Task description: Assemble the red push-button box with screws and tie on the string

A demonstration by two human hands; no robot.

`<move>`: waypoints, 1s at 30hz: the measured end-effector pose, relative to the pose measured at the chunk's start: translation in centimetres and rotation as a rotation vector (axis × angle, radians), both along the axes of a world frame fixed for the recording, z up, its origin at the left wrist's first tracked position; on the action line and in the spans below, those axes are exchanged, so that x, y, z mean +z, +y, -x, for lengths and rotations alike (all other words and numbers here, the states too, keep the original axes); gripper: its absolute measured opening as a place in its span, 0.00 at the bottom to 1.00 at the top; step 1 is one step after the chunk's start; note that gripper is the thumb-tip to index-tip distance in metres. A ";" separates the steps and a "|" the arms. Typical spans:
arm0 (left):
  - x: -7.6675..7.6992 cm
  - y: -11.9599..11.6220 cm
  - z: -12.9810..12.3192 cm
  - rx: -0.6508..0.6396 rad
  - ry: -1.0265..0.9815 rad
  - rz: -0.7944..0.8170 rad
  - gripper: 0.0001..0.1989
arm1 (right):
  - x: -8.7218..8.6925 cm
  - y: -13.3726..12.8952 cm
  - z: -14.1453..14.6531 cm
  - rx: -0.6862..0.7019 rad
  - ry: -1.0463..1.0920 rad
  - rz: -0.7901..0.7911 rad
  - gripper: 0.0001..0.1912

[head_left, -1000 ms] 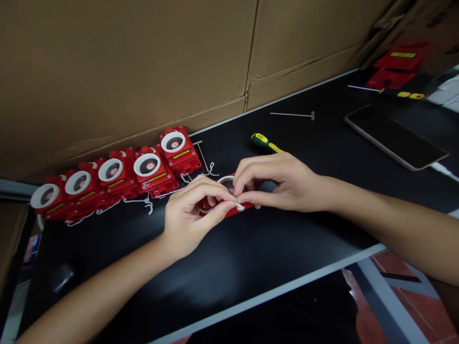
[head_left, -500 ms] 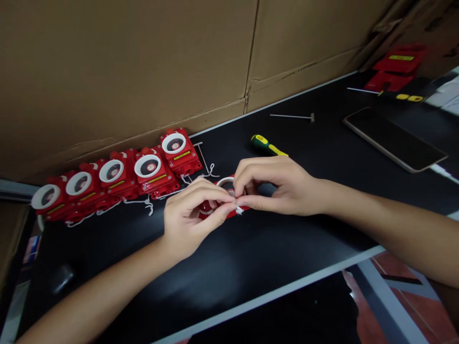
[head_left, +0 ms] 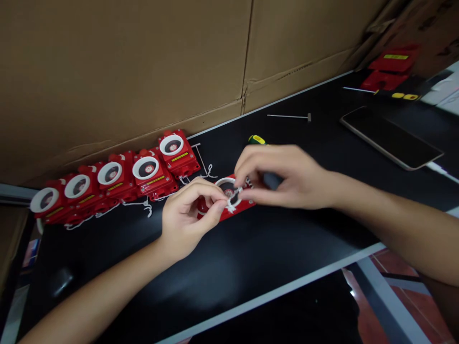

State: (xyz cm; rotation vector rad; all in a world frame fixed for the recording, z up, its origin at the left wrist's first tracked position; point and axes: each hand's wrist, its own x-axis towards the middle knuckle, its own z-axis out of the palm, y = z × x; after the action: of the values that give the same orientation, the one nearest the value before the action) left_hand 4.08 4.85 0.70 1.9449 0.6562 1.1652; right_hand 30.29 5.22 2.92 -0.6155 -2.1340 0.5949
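Note:
A red box-shaped device (head_left: 236,210) with a white ring around a dark round centre lies on the table, partly hidden beneath my hands. Above it, my left hand (head_left: 191,217) pinches a short white string (head_left: 234,197) between thumb and forefinger, and a frayed end sticks out below. The string runs up to my right hand (head_left: 283,177), whose thumb and fingertips close on its other part. Behind my right hand, a green and yellow screwdriver handle (head_left: 256,139) is partly covered.
Several similar red devices (head_left: 154,184) with strings stand in a row at left, against cardboard (head_left: 125,71). A T-shaped metal tool (head_left: 289,116), a phone (head_left: 390,138) with a white cable, another screwdriver (head_left: 398,95) and red parts (head_left: 389,67) lie at right. The table's front edge (head_left: 287,289) is pale.
My hands have drawn apart slightly, with the right moving up and away, so more string and more of the red device show. The view has shifted a little.

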 end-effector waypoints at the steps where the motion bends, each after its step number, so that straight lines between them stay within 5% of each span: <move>1: 0.0 0.0 0.0 0.000 -0.009 0.024 0.06 | 0.5 0.3 -0.8 -0.108 -0.033 -0.033 0.05; 3: -0.1 -0.1 0.0 -0.004 -0.021 0.048 0.07 | 1.2 1.1 -2.5 -0.409 -0.127 -0.083 0.07; 5: -0.2 -0.1 -0.1 0.003 -0.022 0.058 0.08 | 1.1 2.1 -4.0 -0.590 -0.337 -0.074 0.08; 7: -0.2 -0.1 -0.1 0.022 -0.024 0.072 0.10 | 0.3 3.0 -4.7 -0.732 -0.601 0.005 0.19; 9: -0.1 -0.1 -0.1 0.045 -0.029 0.100 0.12 | -0.8 3.7 -4.7 -0.756 -0.822 0.126 0.25; 12: 0.0 0.0 -0.1 0.067 -0.041 0.149 0.14 | -1.6 4.2 -4.4 -0.696 -0.892 0.266 0.17; 15: -0.1 0.1 -0.2 0.087 -0.069 0.212 0.17 | -0.9 4.2 -4.7 -0.634 -0.652 0.282 0.07; 18: -0.3 0.2 -0.2 0.084 -0.125 0.310 0.19 | 0.9 3.3 -4.7 -0.545 -0.114 0.161 0.12; 22: -0.5 0.5 -0.2 0.064 -0.195 0.402 0.19 | 2.8 1.0 -3.0 -0.231 0.505 0.142 0.24; 30: -0.4 0.7 0.0 0.019 -0.261 0.486 0.13 | 1.4 -1.1 -0.8 -0.190 0.497 -0.010 0.10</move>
State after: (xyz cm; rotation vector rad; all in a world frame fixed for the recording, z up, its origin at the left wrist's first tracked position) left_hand 4.07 5.56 0.28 1.3581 0.7366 1.1215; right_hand 31.12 4.07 4.37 -0.5854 -1.5943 0.5622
